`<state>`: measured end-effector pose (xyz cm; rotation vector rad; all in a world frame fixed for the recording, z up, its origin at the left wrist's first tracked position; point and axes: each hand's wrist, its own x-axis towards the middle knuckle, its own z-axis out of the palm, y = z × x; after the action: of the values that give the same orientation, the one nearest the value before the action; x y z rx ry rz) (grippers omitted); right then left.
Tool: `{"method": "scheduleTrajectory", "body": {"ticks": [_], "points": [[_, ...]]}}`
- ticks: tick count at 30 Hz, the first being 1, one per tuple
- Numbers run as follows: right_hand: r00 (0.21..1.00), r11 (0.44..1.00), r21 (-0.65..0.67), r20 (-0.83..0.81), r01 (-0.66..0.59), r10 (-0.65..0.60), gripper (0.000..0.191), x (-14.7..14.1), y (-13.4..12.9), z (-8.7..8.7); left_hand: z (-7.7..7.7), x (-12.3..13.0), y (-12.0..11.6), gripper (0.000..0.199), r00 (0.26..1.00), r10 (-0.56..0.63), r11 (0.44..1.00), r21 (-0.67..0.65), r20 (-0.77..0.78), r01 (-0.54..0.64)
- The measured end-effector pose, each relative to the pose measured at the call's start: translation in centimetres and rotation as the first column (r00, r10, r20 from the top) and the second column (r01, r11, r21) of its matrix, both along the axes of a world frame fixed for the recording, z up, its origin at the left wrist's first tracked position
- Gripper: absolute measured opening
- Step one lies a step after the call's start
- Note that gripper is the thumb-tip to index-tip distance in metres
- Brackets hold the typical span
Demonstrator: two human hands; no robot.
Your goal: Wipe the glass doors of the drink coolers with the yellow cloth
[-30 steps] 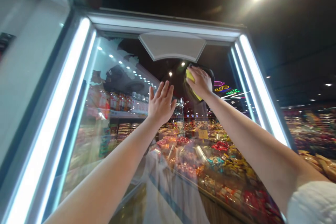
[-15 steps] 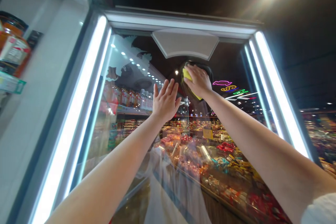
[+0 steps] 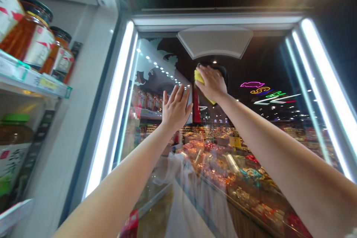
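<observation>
R hand [image 3: 212, 83] part-curled, holding yellow cloth/sponge [image 3: 199, 77] (at glass door [image 3: 267, 63]); L hand [image 3: 176, 108] open flat, empty. Jars [image 3: 40, 46] on shelf [image 3: 30, 77].

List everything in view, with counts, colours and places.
Pad: one, yellow, upper centre.
Glass pane: one, clear, centre.
Light strips: several, white, pane's sides.
Panel: one, whitish, pane's top.
Shelves: two, white, left.
Jars: three, reddish, upper left.
Green-capped container: one, brown, lower left.
Price labels: several, mostly white, left.
Neon signs: several, multicoloured, right.
Packaged goods: many, multicoloured, lower centre.
Left hand: one, bare, facing pane.
Right hand: one, bare, on pad.
</observation>
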<state>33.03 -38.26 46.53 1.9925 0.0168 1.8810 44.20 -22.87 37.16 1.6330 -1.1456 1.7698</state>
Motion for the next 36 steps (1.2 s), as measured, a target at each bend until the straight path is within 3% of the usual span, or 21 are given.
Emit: {"method": "scheduleTrajectory", "body": {"ticks": [3, 5, 8, 11, 14, 18, 21, 24, 27, 29, 33, 36], "points": [[0.980, 0.982, -0.190, -0.196, 0.001, -0.039, 0.053, -1.7, -0.4, -3.0, -0.6, 0.6, 0.5, 0.060, 1.000, -0.018, 0.999, -0.042, -0.007, 0.018], [0.986, 0.984, -0.181, -0.165, 0.003, -0.033, 0.052, -3.3, -1.9, -4.2, -1.0, 1.1, 1.0, 0.060, 1.000, -0.016, 0.999, -0.043, -0.006, 0.016], [0.995, 0.999, 0.050, 0.099, -0.003, -0.002, 0.049, -3.5, -2.9, -3.2, -1.4, 1.6, 1.7, 0.060, 1.000, -0.003, 0.999, -0.034, 0.004, 0.003], [0.974, 0.978, 0.203, 0.227, -0.046, -0.001, 0.051, -0.3, -0.5, -0.9, -1.4, 1.7, 2.2, 0.058, 1.000, -0.006, 0.999, -0.032, 0.010, 0.006], [0.995, 0.997, 0.071, 0.092, -0.033, 0.026, 0.051, 2.9, 3.4, -1.0, -1.4, 1.9, 2.5, 0.057, 1.000, -0.002, 0.999, -0.040, 0.003, 0.003], [0.986, 0.978, -0.210, -0.162, -0.006, -0.028, 0.049, 3.1, 5.2, -4.2, -2.3, 3.1, 3.8, 0.056, 1.000, 0.016, 0.998, -0.068, -0.012, -0.017], [0.999, 0.994, -0.108, -0.038, 0.008, -0.012, 0.047, 2.6, 4.3, -4.3, -3.3, 4.5, 5.2, 0.056, 1.000, 0.010, 0.996, -0.086, 0.005, -0.009], [0.985, 0.997, 0.060, 0.168, -0.048, 0.038, 0.049, 4.5, 4.9, -1.7, -3.9, 5.5, 6.4, 0.056, 1.000, 0.003, 0.996, -0.088, 0.013, -0.002], [0.983, 0.995, 0.065, 0.172, -0.077, 0.065, 0.050, 7.1, 7.3, 0.3, -4.1, 5.7, 7.0, 0.057, 1.000, 0.005, 0.997, -0.073, -0.002, -0.005], [0.997, 0.999, -0.003, 0.068, -0.048, 0.049, 0.049, 7.8, 8.6, 0.0, -4.1, 5.7, 7.3, 0.057, 1.000, 0.007, 0.998, -0.069, -0.018, -0.008], [0.988, 0.977, -0.212, -0.151, -0.020, -0.013, 0.046, 6.1, 8.5, -2.8, -4.4, 6.0, 7.8, 0.057, 0.999, 0.009, 0.997, -0.081, -0.045, -0.012], [0.995, 0.982, -0.188, -0.096, -0.010, -0.009, 0.042, 5.4, 7.9, -3.2, -4.8, 6.6, 8.4, 0.057, 0.998, 0.025, 0.994, -0.102, -0.064, -0.032]]}}
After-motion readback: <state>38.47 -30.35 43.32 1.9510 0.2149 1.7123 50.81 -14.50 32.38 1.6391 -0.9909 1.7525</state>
